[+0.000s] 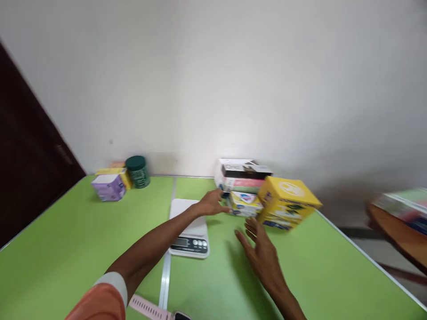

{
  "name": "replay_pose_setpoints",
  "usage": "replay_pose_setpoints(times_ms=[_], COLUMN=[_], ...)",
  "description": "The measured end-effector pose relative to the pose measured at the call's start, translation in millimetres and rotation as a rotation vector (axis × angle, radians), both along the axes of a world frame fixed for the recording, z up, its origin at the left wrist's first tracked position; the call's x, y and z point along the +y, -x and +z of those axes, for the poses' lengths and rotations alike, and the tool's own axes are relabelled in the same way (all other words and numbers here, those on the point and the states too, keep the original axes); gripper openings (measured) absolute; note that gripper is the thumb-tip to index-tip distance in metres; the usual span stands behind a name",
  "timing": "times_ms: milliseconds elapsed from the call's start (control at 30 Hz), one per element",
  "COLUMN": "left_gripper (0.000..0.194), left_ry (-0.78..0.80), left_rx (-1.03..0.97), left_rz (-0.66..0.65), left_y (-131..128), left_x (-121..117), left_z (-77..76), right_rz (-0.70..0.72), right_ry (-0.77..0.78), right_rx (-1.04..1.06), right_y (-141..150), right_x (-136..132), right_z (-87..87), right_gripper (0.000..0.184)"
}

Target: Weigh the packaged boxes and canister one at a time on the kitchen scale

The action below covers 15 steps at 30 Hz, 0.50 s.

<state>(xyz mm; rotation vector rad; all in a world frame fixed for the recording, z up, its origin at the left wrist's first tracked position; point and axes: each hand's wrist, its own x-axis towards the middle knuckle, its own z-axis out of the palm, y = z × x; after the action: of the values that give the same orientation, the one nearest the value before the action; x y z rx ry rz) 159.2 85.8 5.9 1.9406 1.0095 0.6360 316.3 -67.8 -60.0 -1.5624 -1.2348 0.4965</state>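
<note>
My left hand point(211, 203) reaches over the white kitchen scale point(191, 229). Its thumb and fingers are apart and empty, close to the left end of a small yellow and white box point(246, 203). I cannot tell whether the fingertips touch that box. Nearer to me, my right hand point(262, 251) hovers with its fingers spread and nothing in it. Just beyond it stands a larger yellow box point(288, 202), at the right of the small box. Black, white and pink boxes point(245, 173) are stacked behind the small box, against the wall.
At the far left of the green table point(100, 240) are a purple box point(109, 187), a yellow box point(125, 178) and a dark green jar point(138, 171). A pink-strapped watch point(150, 307) lies at the near edge. A brown wooden piece of furniture point(396, 231) stands off to the right.
</note>
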Motion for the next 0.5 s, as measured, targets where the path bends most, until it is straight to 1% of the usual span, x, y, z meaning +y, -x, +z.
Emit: replay_pose_setpoints(times_ms=[33, 100, 133, 167, 233, 300, 333, 400, 433, 467, 500], left_gripper=[0.076, 0.068, 0.062, 0.057, 0.046, 0.041, 0.043, 0.052, 0.060, 0.069, 0.077], left_ry=[0.005, -0.020, -0.066, -0.131, -0.276, -0.380, -0.409, -0.417, -0.399, -0.370, -0.339], left_rx=[-0.023, -0.096, -0.146, -0.190, -0.234, -0.219, -0.199, -0.192, -0.209, -0.235, -0.261], left_rz=[0.015, 0.059, 0.102, 0.172, 0.388, 0.665, 0.811, 1.082, 1.179, 1.245, 1.282], left_y=[17, 59, 84, 110, 168, 227, 256, 307, 328, 346, 361], left_x=[-8, -25, -35, -45, -63, -75, -78, -78, -74, -70, -63], left_z=[2.9, 5.5, 4.4, 1.2, -11.3, -30.1, -40.5, -59.9, -67.8, -74.1, -78.7], right_rz=[0.020, 0.087, 0.138, 0.203, 0.362, 0.535, 0.615, 0.745, 0.798, 0.839, 0.853], right_ry=[-0.008, -0.017, -0.021, -0.025, -0.027, -0.016, -0.004, 0.032, 0.051, 0.067, 0.077], right_rx=[-0.022, -0.059, -0.071, -0.077, -0.068, -0.040, -0.019, 0.035, 0.072, 0.115, 0.159], right_y=[5, 20, 32, 46, 82, 128, 153, 206, 233, 259, 283], right_x=[1, 5, 7, 10, 17, 25, 31, 46, 56, 67, 78], right_z=[6.0, 23.3, 33.8, 44.7, 63.8, 73.3, 72.9, 61.9, 52.3, 41.1, 29.3], right_gripper=[0.079, 0.070, 0.065, 0.060, 0.051, 0.047, 0.047, 0.051, 0.054, 0.058, 0.062])
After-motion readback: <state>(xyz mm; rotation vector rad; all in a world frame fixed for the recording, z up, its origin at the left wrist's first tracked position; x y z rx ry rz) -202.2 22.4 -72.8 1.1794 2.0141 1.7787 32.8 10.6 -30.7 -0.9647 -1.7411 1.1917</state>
